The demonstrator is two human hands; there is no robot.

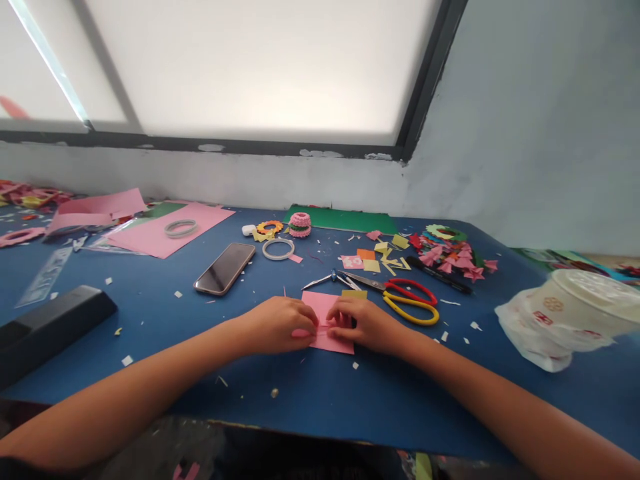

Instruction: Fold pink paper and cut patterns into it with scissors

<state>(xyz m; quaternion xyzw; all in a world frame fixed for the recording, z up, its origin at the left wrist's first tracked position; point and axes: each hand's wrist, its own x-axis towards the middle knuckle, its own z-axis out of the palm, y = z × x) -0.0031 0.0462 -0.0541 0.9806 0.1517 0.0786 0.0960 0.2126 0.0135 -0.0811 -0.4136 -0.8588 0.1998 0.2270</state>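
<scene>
A small square of pink paper (334, 343) lies on the blue table between my hands. My left hand (285, 325) is closed, with fingertips pinching a narrow pink piece at the left side of the square. My right hand (370, 325) has its thumb and fingers curled together over the paper's right part. A thin pale line crosses the paper between my fingertips, and I cannot tell whether it is a fold. Just behind the right hand lie a yellow paper square (355, 293), scissors (413, 300) with red and yellow handles, and a drawing compass (334, 275).
On the left are a phone (225, 269), pink sheets (150, 235), a tape roll (181, 229), a ruler (45, 277) and a black box-like object (55, 327). Another tape roll (278, 249), paper flowers (463, 257) and a black marker (440, 275) lie farther back. A bagged cup (560, 313) stands right.
</scene>
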